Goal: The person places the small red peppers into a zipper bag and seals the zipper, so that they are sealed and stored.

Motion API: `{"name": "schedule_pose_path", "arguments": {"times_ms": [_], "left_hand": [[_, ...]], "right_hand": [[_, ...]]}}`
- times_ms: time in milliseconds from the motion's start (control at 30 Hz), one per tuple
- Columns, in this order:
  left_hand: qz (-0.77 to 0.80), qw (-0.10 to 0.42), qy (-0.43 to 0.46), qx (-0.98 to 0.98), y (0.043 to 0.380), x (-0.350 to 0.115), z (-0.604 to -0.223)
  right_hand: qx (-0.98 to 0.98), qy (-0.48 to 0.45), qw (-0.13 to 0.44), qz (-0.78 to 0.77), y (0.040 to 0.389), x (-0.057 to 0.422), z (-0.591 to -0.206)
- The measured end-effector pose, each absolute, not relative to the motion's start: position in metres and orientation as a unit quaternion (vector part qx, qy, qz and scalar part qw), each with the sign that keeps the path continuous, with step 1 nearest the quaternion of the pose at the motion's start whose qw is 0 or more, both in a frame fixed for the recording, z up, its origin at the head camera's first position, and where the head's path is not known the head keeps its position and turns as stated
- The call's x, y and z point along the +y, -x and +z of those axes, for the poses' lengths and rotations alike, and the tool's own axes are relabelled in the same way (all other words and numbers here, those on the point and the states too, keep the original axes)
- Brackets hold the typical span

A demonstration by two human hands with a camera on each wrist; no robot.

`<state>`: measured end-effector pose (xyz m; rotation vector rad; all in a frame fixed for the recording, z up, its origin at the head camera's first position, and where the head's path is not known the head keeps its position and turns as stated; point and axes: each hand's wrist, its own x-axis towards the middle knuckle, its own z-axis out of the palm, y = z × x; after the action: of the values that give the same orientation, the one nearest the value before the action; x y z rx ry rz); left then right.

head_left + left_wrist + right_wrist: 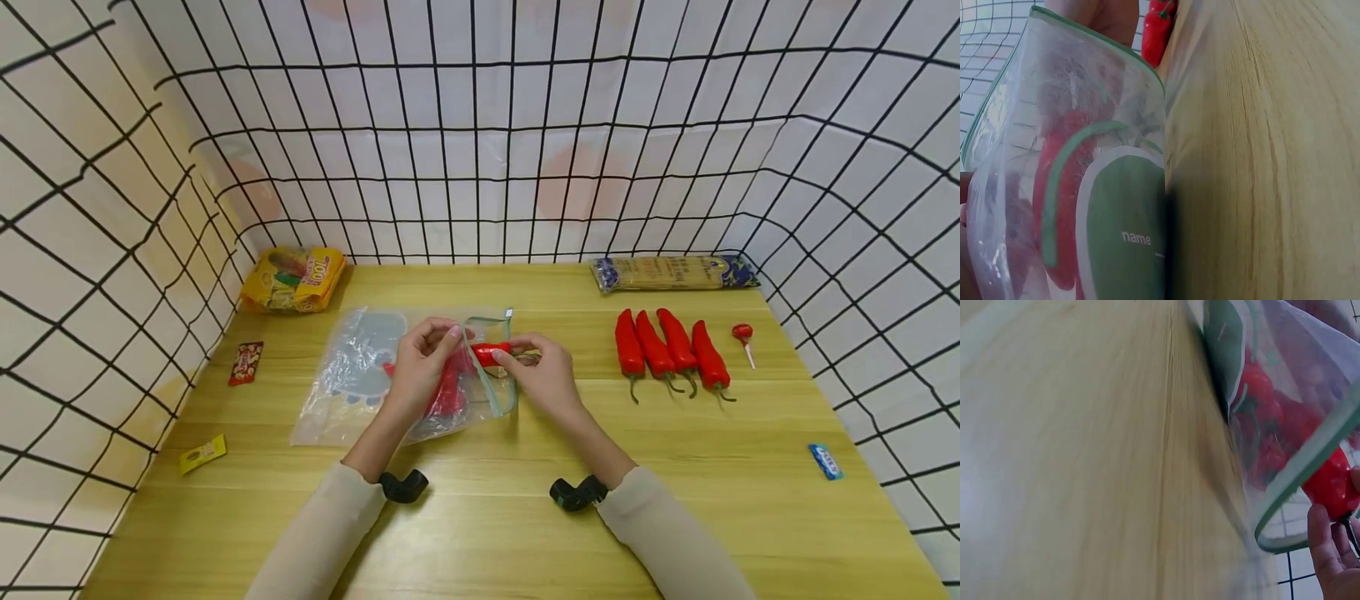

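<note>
A clear zip bag (pixel 318 421) with a green-edged mouth lies on the table, its mouth spread and facing right. My left hand (pixel 420 358) pinches the bag's upper side close to that mouth. Between the fingers and thumb of my right hand (pixel 551 379) is a red chili pepper (pixel 486 354), gripped near its stem end. The pepper's front part is inside the mouth of the bag. More red peppers (pixel 1259 394) show through the plastic in the right wrist view. A green label with "name" (pixel 1125 219) is printed on the bag.
Several red chili peppers (pixel 660 346) lie in a row on the right, beside a red lollipop (pixel 742 333). A noodle pack (pixel 667 273) and a yellow snack bag (pixel 296 279) lie at the back. Small wrapped sweets (pixel 246 363) lie near both sides. Black wire mesh (pixel 480 150) encloses the table.
</note>
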<state>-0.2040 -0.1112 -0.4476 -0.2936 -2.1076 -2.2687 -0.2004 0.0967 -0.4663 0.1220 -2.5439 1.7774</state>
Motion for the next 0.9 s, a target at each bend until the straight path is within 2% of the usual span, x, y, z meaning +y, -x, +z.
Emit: {"name": "schedule_pose_path", "arguments": {"times_ms": [167,400,633,900], "left_hand": [[-0.732,0.030,0.101,-0.673,0.205,-0.111,-0.449],[-0.731,0.030,0.099,-0.675,0.208,-0.110,-0.457],[-0.748,0.015,0.090,-0.657,0.208,-0.111,-0.458],[-0.748,0.006,0.078,-0.659,0.208,-0.112,-0.456]], "right_hand": [[-0.820,-0.049,-0.004,0.571,0.201,0.089,-0.466],[-0.779,-0.093,-0.087,0.613,0.197,0.098,-0.463],[-0.750,-0.082,-0.095,0.650,0.180,0.126,-0.455],[-0.695,-0.139,-0.160,0.687,0.164,0.132,-0.450]]}}
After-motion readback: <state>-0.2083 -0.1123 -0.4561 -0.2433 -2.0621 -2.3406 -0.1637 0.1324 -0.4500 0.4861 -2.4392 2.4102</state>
